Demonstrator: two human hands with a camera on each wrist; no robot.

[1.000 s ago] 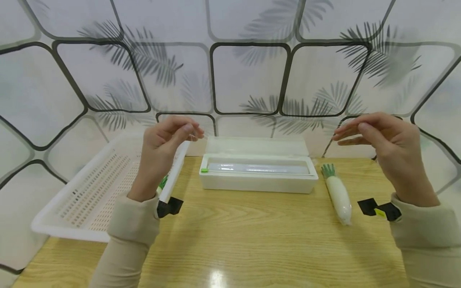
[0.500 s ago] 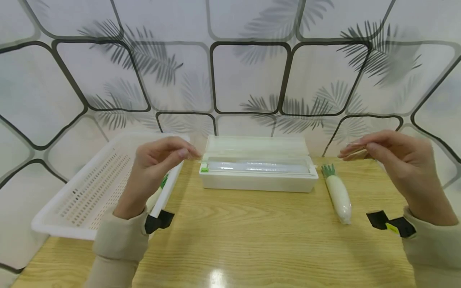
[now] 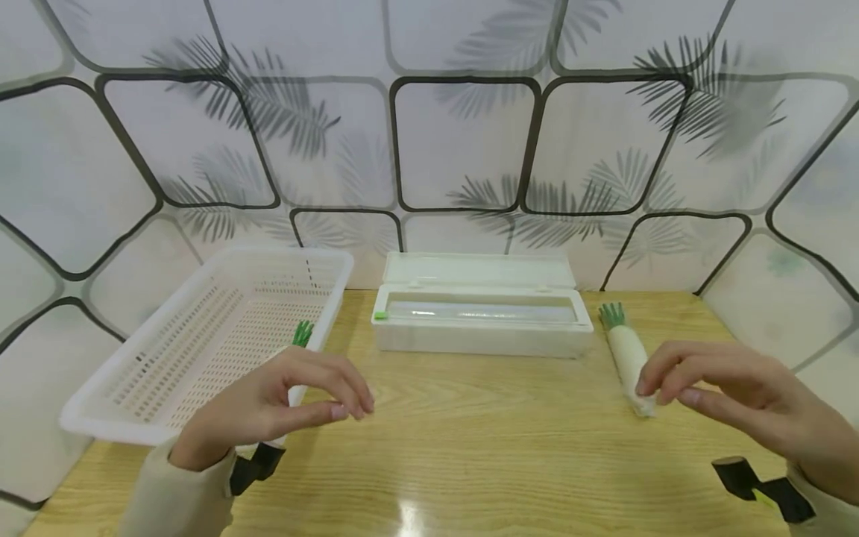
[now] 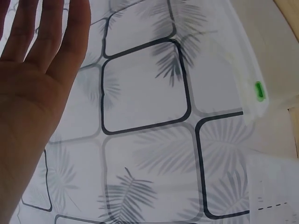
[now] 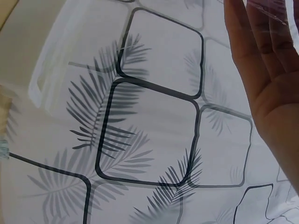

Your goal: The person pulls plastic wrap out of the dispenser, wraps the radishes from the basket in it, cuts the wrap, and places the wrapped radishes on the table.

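Observation:
My left hand (image 3: 288, 395) is raised over the table in front of the basket, thumb and bent fingers pinching one side of a sheet of clear cling film. The right hand (image 3: 745, 395) pinches the other side, its fingertips overlapping the lower end of a white radish (image 3: 627, 354). Faint glints and creases of the cling film (image 5: 273, 16) show across the right fingers in the right wrist view; in the head view the sheet is almost invisible. Behind the hands stands a white cling film box (image 3: 479, 341), lid raised, with a film roll (image 3: 470, 310) inside.
At the left sits a white perforated basket (image 3: 107, 425); the green top of another radish (image 3: 303, 333) shows inside near its right wall. A patterned wall covering (image 3: 463, 149) rises behind and beside the wooden table (image 3: 470, 447).
Both hands have come down and back toward me from above the box, ending lower and farther out to the sides. The box, the basket and the radish at the right have stayed put.

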